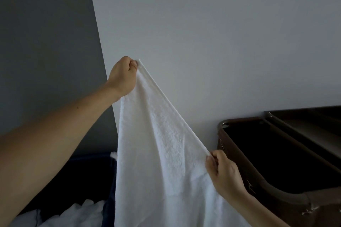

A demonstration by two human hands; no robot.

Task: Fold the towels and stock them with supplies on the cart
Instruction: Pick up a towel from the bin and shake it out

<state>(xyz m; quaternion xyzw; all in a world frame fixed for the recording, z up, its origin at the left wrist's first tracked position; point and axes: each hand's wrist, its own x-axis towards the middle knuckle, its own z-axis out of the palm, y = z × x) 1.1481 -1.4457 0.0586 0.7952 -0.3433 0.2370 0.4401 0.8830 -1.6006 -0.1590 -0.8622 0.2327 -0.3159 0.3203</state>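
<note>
Left hand high, right hand low, both pinching the towel.

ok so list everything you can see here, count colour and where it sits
towel: 1, white, centre, held up and hanging down
linen pile: 1 heap, white, bottom left, in the bin
bin: 1, dark blue, bottom left, partly behind the towel
cart: 1, brown, right, against the wall, dark inside
wall: 2 faces, grey at left, white ahead
left grip: 1, raised, pinches the towel's top corner
right grip: 1, lower, pinches the same hem, in front of the cart
</note>
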